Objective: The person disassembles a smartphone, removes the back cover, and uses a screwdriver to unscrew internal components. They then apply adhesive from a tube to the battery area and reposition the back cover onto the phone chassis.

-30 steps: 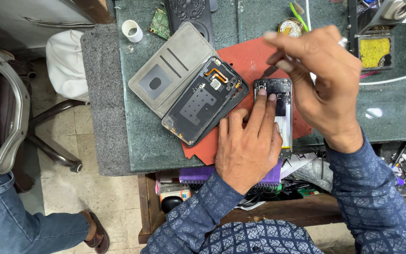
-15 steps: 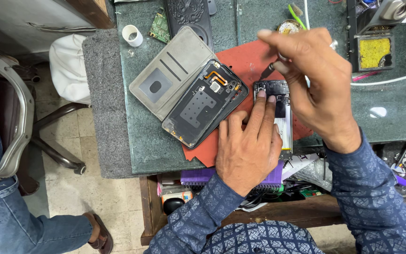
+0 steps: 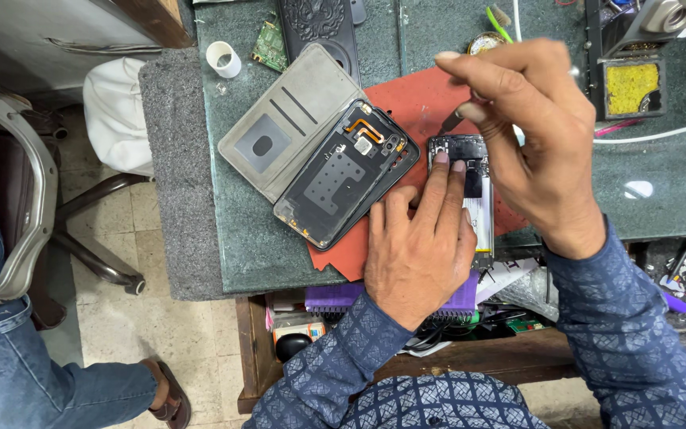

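On the red mat [image 3: 406, 95] near the front edge of the worktop [image 3: 240, 230] lies an opened phone [image 3: 470, 191], its back off and its insides bare. The left hand [image 3: 418, 254] rests flat with fingertips pressed on the phone's upper end, gripping nothing, while the right hand [image 3: 533, 143] pinches a thin dark tool [image 3: 452, 121] just above its top corner. The phone looks light, stiff and fragile, best held by its side rims rather than the exposed parts; the removed back cover [image 3: 347, 183] lies beside it, against a grey flip case [image 3: 287, 127].

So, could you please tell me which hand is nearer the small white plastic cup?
Left. The left hand lies right and below the small white plastic cup; the right hand is farther right.
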The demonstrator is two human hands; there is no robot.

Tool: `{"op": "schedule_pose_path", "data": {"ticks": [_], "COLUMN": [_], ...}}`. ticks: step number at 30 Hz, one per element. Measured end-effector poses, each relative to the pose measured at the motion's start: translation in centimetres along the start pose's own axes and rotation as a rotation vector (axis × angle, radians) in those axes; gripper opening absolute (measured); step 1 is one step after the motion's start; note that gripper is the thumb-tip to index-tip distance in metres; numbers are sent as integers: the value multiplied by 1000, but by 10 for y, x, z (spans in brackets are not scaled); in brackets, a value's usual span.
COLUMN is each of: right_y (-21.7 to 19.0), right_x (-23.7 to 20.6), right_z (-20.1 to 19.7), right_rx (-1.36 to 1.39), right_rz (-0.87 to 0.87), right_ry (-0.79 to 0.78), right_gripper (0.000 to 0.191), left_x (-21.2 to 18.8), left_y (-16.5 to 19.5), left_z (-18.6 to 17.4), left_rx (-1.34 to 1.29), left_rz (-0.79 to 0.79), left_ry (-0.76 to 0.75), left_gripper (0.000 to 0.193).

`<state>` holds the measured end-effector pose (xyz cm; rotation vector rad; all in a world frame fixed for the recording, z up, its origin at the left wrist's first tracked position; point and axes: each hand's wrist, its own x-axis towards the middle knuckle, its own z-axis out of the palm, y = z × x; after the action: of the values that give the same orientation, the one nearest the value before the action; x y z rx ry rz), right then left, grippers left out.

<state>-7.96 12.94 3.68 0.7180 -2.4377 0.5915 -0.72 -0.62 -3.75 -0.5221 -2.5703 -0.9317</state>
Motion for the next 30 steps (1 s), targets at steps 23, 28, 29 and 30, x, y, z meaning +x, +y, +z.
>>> {"op": "schedule_pose_path", "data": {"ticks": [23, 28, 29, 30], "right_y": [-49, -52, -52, -52], "right_x": [-17, -14, -15, -16], "right_z": [32, 34, 34, 35], "right_rx": [551, 580, 617, 656], "right_rz": [281, 276, 286, 297], "right_ry": [-302, -264, -255, -246], "right_gripper": [46, 45, 45, 45], "left_x": [-22, -23, -22, -22], "left_y": [-12, -12, -12, -12], "left_z": [7, 8, 7, 6], "left_rx": [-152, -166, -163, -160], "left_rz": [-15, -2, -2, -3], "left_ry": [-70, -19, -21, -24], "left_gripper": [39, 38, 41, 45]}}
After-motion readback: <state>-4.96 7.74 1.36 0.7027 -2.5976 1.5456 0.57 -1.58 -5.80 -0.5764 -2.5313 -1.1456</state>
